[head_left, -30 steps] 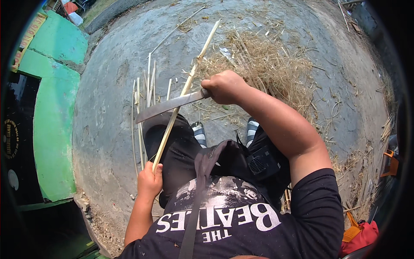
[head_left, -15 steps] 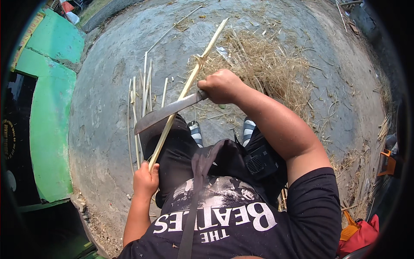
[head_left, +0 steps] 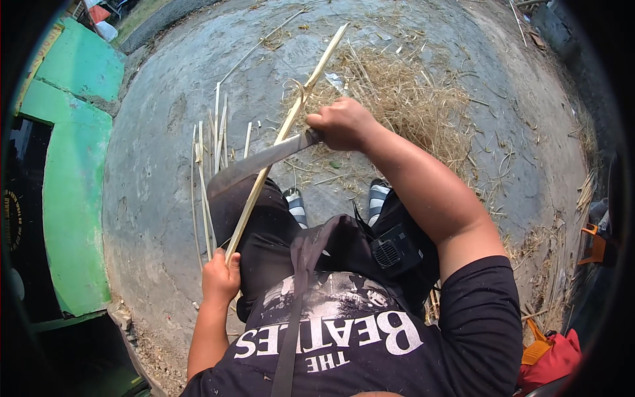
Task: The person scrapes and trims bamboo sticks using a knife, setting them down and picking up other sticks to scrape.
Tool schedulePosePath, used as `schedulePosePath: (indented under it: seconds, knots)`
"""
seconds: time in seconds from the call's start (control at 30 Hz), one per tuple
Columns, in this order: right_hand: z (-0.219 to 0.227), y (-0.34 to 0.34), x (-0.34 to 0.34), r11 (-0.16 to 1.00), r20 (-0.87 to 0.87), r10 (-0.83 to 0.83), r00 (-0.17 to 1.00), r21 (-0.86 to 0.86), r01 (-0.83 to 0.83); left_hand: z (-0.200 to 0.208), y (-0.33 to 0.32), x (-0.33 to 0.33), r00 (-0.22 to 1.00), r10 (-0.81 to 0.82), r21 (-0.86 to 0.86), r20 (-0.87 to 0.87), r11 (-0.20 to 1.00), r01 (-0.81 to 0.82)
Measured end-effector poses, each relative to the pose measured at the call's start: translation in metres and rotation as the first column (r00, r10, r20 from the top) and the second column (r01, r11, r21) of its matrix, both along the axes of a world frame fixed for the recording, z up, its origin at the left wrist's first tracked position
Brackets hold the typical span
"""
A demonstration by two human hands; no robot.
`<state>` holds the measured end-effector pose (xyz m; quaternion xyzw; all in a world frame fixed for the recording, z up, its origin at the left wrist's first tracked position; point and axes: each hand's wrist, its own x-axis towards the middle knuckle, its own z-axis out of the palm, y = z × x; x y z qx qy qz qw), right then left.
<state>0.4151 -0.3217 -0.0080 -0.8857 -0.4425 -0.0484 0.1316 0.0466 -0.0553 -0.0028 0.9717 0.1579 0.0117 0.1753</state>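
Note:
My left hand [head_left: 221, 278] is closed round the near end of a long pale strip, apparently split bamboo [head_left: 248, 210]. The strip slants away over my left thigh toward the far middle, and thin shavings curl from its upper part. In my right hand [head_left: 340, 126] is the handle of a machete [head_left: 261, 162]. Its broad worn blade points left and crosses the strip about midway, seemingly touching it. The blade's far tip is over my left knee. Several other thin strips [head_left: 217, 129] lie on the ground to the left of my leg.
A heap of dry shavings [head_left: 410, 99] spreads over the concrete ground [head_left: 159, 165] beyond my right hand. A green wall [head_left: 76, 212] with a dark opening stands at the left. A red cloth [head_left: 552, 364] and an orange-handled tool [head_left: 593, 245] are at the right.
The machete and my right hand have shifted slightly up and right along the strip. My left hand keeps its grip, and the whole view has moved a little.

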Motion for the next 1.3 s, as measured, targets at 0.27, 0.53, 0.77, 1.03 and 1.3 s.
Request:
schedulePosePath:
  seconds: [0.27,0.53,0.77,1.03,1.3]
  knots:
    - [-0.001,0.0,0.01,0.959,-0.58,-0.137,0.803,0.124,0.253,0.002,-0.001,0.002,1.0,0.014,-0.066,0.0,0.998,-0.014]
    - [-0.006,-0.021,0.017,0.981,-0.029,-0.191,0.981,0.021,0.191,-0.001,-0.001,-0.003,1.0,-0.003,-0.003,0.014,1.0,0.003]
    - [0.015,-0.007,-0.002,0.983,-0.327,-0.164,0.931,0.021,0.18,-0.002,-0.001,0.007,1.0,0.006,-0.016,0.01,1.0,-0.006]
    - [0.003,-0.023,0.024,0.938,-0.162,-0.346,0.924,-0.039,0.345,-0.003,-0.006,0.016,0.998,0.045,0.091,0.037,0.995,-0.048]
    - [0.02,-0.02,-0.003,0.999,-0.507,0.017,0.862,-0.033,-0.039,0.0,-0.005,0.008,1.0,0.007,0.044,0.028,0.999,-0.008]
